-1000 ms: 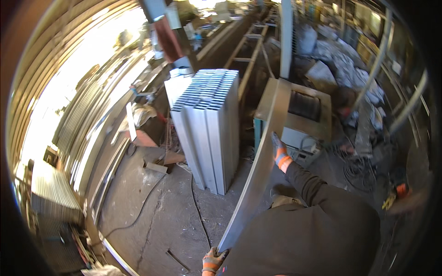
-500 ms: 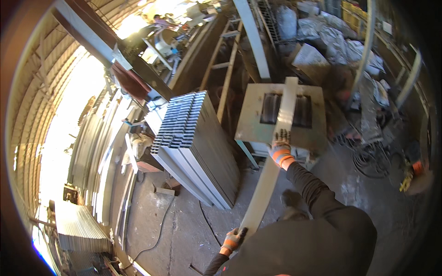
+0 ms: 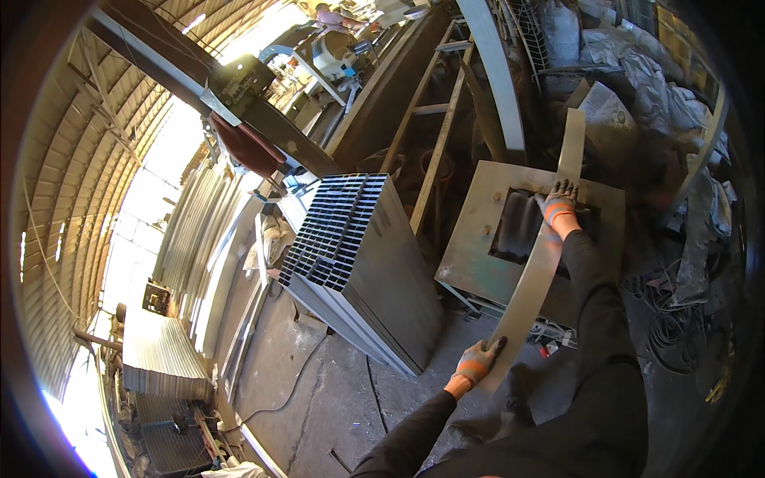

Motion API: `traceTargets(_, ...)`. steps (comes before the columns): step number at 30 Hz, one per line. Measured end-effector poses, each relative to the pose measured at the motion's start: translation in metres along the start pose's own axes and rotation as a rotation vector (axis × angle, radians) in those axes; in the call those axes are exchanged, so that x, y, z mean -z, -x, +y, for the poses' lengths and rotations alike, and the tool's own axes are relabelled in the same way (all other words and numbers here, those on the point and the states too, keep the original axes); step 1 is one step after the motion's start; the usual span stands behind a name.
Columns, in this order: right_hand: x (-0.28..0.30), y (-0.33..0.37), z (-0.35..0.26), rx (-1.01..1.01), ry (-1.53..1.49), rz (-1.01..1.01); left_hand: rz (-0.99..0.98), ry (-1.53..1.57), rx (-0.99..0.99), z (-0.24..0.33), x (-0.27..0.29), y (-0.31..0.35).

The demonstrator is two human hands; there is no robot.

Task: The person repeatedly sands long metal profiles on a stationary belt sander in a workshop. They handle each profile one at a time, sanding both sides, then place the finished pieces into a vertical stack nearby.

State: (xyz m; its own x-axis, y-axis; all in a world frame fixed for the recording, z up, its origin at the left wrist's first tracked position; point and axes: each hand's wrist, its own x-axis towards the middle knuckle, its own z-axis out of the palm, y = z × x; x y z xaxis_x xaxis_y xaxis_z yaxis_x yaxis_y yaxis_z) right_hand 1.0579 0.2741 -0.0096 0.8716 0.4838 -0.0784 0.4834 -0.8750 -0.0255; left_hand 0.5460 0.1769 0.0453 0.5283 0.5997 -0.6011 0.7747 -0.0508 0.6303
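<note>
grey metal is bridging the two hands: a long strip [image 3: 535, 288] is slanting from the left hand [image 3: 476, 365] at its near end, under the right hand [image 3: 559, 209], and is reaching on past the right fingers. the left fingers are gripping that near end, the thumb lying on the upper face while the other fingertips are hiding from view. the right fingers are spreading over the top; whether they are pressing or only steadying, i cannot tell.

below the right fingers the machine [image 3: 478, 259] is standing, its opening [image 3: 518, 227] showing something dark just left of the right palm. the strip is crossing over that opening; whether it is touching the top there, i cannot tell.

compared with half a second ago, the strip is now jutting beyond the machine's far edge instead of ending about level with it, and the right fingers are lying farther over the top. this is suggesting that the work is turning from bringing the strip over to settling it across the machine, both hands guiding.

ahead and left of the left fingers, the stack [image 3: 390, 275] of metal lengths is standing on the floor [image 3: 335, 430]. beyond the right fingers, pale sacks [image 3: 661, 88] are heaping up.
</note>
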Motion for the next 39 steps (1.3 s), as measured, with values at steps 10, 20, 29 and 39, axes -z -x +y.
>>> traceTargets(10,-0.02,0.032,0.013,0.145,-0.106,0.219,-0.04,-0.019,0.005,-0.007,0.0,0.003)
traceTargets(20,-0.009,0.227,-0.019,0.166,-0.136,0.169,-0.036,-0.023,0.021,-0.136,0.013,0.149)
traceTargets(29,-0.021,0.454,-0.046,0.234,-0.214,0.178,-0.009,-0.021,0.06,-0.317,0.004,0.302)
traceTargets(39,-0.02,0.667,-0.074,0.23,-0.169,0.141,0.056,-0.021,0.016,-0.471,0.004,0.45)
